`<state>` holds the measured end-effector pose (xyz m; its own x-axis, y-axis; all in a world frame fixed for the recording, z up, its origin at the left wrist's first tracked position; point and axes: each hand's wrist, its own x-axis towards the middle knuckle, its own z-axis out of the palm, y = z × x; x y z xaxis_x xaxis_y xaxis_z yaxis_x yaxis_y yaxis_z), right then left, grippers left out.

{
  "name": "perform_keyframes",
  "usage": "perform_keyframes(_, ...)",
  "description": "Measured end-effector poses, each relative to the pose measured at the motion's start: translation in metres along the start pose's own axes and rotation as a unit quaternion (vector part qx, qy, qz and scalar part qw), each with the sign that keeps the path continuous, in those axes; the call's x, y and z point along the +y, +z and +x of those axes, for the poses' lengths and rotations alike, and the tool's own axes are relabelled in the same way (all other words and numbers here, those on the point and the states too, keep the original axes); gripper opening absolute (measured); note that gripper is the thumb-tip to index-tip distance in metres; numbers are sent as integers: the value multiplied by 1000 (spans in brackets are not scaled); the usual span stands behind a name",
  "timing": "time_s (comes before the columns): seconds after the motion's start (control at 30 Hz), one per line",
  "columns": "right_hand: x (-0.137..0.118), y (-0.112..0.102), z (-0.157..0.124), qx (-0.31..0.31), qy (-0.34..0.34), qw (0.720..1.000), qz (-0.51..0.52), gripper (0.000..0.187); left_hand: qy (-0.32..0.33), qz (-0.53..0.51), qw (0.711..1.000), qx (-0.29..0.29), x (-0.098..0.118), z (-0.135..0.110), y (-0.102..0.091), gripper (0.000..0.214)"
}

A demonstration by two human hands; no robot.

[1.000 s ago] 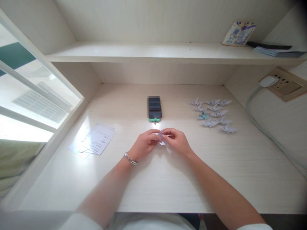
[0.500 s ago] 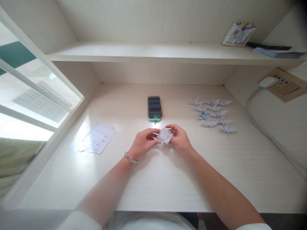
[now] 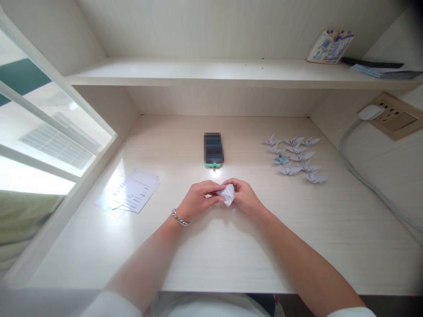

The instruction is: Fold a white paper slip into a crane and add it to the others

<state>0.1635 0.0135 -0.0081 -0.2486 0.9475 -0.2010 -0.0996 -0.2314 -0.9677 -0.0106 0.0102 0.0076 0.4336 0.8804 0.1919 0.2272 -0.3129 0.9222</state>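
Observation:
A small folded piece of printed paper (image 3: 227, 195) is held between both hands above the desk. My left hand (image 3: 201, 196), with a silver chain bracelet (image 3: 179, 218) at the wrist, pinches its left side between thumb and fingers. On the opposite side my right hand (image 3: 246, 196) grips the same paper; some of its fingertips are hidden behind it. Just beyond the hands lies a phone (image 3: 213, 149) with a green edge. Several folded paper cranes (image 3: 297, 156) are grouped to the right, mostly white, one bluish.
Loose printed sheets (image 3: 137, 191) lie at the left of the desk (image 3: 211, 255). A shelf (image 3: 185, 70) spans the back, bearing a colourful packet (image 3: 330, 46) and a stack of papers (image 3: 385, 71). At right, a white charger (image 3: 372, 112) with a cable plugs into a wall socket (image 3: 396, 118).
The paper has gone from a flat diamond shape to a more bunched, partly opened form. Both hands have shifted slightly toward me and still hold it.

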Motion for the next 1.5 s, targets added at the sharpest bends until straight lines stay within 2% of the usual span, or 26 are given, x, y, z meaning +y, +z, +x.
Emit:
perform_keyframes(0.13, -3, 3, -1, 15, 11, 1000, -5, 21, -7, -3, 1000, 2, 3, 0, -1, 32)
perform_keyframes(0.23, -6, 4, -2, 90, -6, 995, -44, 15, 8, 13, 999, 33, 8, 0, 1, 29)
perform_keyframes(0.33, -8, 6, -5, 167, -43, 977, -124, 8, 37, 68, 995, 65, 12, 1, 7, 34)
perform_keyframes(0.47, -8, 12, -9, 201, -76, 953, -211, 6, 62, 136, 985, 89, 12, 0, 17, 26)
perform_keyframes(0.73, -5, 14, -11, 180, -87, 940, -276, 30, 53, 213, 970, 108, 9, -2, 20, 14)
perform_keyframes(1.07, -6, 16, -12, 167, -113, 900, -388, 29, 42, 308, 943, 118, 5, -2, 20, 9)
perform_keyframes(1.23, -7, 18, -13, 166, -114, 879, -432, 27, 34, 311, 940, 134, 7, -2, 20, 8)
perform_keyframes(1.37, -8, 18, -13, 167, -110, 877, -437, 26, 27, 305, 939, 157, 7, -2, 20, 9)
perform_keyframes(1.5, -9, 17, -14, 161, -102, 886, -422, 25, 29, 298, 937, 180, 6, -3, 20, 10)
